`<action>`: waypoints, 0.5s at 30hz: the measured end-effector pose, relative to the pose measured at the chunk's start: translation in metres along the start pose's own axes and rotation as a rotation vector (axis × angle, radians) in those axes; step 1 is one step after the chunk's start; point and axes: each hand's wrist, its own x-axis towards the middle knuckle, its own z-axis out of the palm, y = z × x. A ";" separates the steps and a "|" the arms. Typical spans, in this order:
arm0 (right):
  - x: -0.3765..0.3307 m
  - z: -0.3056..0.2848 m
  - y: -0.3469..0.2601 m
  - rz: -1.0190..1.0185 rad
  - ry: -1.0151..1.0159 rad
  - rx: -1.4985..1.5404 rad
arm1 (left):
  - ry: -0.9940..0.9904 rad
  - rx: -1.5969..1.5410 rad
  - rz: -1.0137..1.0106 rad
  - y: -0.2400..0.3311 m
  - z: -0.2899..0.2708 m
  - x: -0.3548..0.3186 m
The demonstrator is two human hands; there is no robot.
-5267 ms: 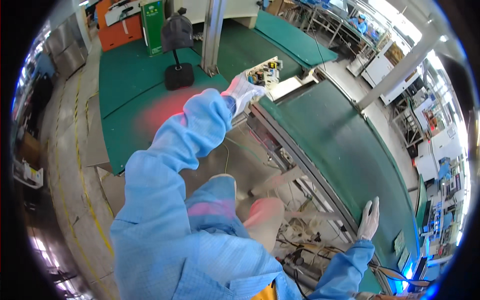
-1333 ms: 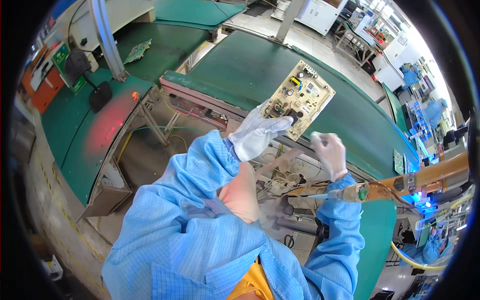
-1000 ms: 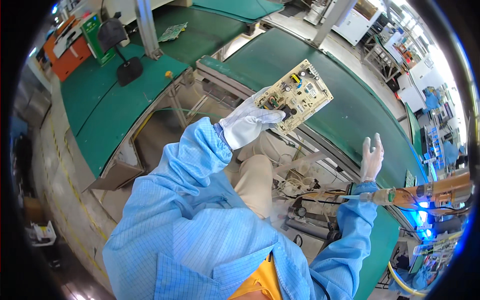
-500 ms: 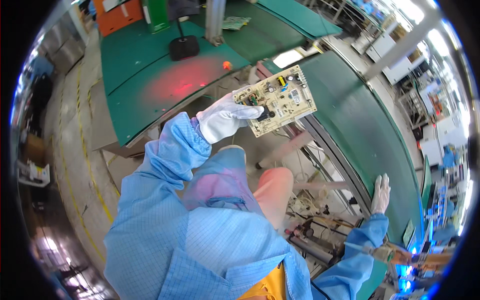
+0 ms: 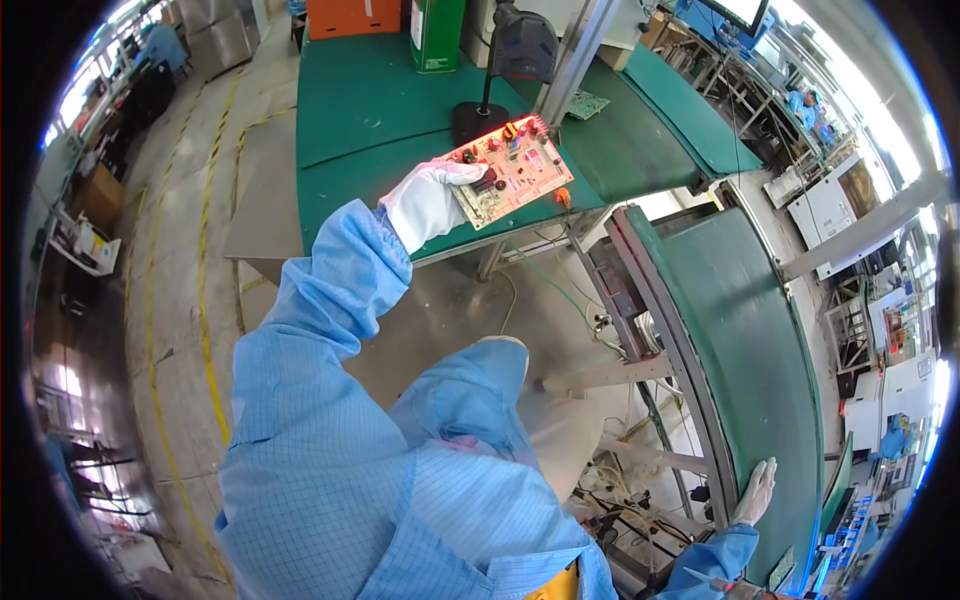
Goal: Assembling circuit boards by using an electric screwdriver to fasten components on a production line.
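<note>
My left hand [image 5: 428,200], in a white glove with a blue sleeve, grips a circuit board [image 5: 512,168] by its near edge. The board has several small components and is lit red from above. It hovers over the green bench [image 5: 380,110], just below a black scanner on a stand [image 5: 518,50]. My right hand [image 5: 755,490], also gloved, rests flat with fingers apart on the edge of the green conveyor belt [image 5: 740,330] at the lower right. It holds nothing.
A second small green circuit board [image 5: 588,103] lies on the bench beyond a metal post [image 5: 575,60]. Orange and green boxes [image 5: 400,20] stand at the far end. Cables and a metal frame [image 5: 620,300] sit under the conveyor. Yellow lines mark the floor [image 5: 200,300] at left.
My left hand has swung the circuit board from over the conveyor to the left, under the scanner's red light. My right hand has dropped onto the conveyor's edge.
</note>
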 end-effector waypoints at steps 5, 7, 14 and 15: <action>0.003 -0.001 -0.005 -0.021 0.004 0.003 | 0.033 0.018 0.023 0.002 -0.004 0.004; 0.003 0.002 -0.003 -0.030 0.010 0.007 | 0.014 -0.010 0.012 0.000 -0.002 0.006; 0.000 -0.001 -0.001 -0.010 0.059 0.041 | 0.083 -0.162 0.151 -0.002 -0.005 0.020; -0.001 -0.002 -0.010 0.009 0.061 0.051 | 0.101 -0.183 0.171 -0.001 -0.006 0.024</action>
